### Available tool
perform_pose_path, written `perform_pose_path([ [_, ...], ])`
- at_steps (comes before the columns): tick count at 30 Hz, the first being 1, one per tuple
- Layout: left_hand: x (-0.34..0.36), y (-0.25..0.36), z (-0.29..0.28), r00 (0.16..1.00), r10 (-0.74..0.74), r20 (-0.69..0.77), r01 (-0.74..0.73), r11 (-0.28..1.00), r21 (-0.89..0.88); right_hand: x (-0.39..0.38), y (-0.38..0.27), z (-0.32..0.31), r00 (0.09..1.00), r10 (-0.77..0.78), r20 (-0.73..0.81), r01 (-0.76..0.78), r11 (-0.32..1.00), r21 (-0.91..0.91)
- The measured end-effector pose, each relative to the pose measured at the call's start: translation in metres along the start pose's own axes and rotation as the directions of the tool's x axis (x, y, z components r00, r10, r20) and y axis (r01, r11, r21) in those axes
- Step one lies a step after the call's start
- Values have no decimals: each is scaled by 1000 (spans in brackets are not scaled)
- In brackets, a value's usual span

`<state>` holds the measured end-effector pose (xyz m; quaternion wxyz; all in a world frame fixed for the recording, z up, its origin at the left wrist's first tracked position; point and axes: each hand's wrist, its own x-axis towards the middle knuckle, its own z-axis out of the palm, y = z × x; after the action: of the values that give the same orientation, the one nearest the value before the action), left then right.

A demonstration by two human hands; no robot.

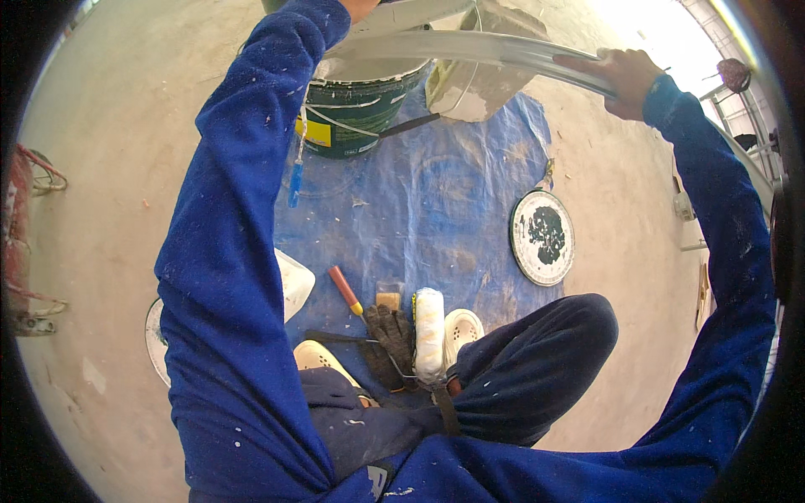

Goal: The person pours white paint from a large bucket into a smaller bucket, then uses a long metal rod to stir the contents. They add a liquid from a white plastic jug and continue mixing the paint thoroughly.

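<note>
My right hand (619,82) grips a long translucent plastic strip (486,52) at upper right, fingers curled round it. The strip stretches left over a dark green bucket (352,121) with pale paint round its rim. My left hand (355,7) is cut off by the top edge near the strip's left end; its fingers are hidden. Beside the bucket lies a pale, paint-smeared plastic piece (474,84). A blue-handled tool (295,180) hangs at the bucket's left side.
On the blue tarp (402,210) lie a round lid (543,236) with dark paint, a roller (429,331), dark gloves (386,339), a red-handled tool (344,289), a brush (387,299) and a white tray (293,281). My legs and pale clogs are below; red equipment (21,226) stands left.
</note>
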<state>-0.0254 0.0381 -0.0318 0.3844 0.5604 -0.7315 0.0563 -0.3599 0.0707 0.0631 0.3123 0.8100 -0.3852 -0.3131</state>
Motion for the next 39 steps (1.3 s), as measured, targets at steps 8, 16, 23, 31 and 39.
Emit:
perform_pose_path([
  [8, -2, 4, -6, 1000, -9, 3, 9, 1000, -14, -2, -10, -20, 998, -58, -15, 59, 996, 61],
  [16, -3, 4, -6, 1000, -7, 29, 7, 1000, -4, 8, -5, -19, 998, -66, -6, 66, 998, 4],
  [23, -2, 3, -5, 1000, -6, 22, 6, 1000, 9, 9, -3, -18, 991, -96, -95, 97, 995, 1],
  [31, -2, 5, -7, 999, -25, 41, 24, 999, 28, 16, 3, -20, 1000, -2, 12, 2, 1000, 20],
  [39, 0, 5, -9, 999, -32, 39, 31, 999, 19, 1, 8, -17, 997, 71, 19, -70, 996, -51],
])
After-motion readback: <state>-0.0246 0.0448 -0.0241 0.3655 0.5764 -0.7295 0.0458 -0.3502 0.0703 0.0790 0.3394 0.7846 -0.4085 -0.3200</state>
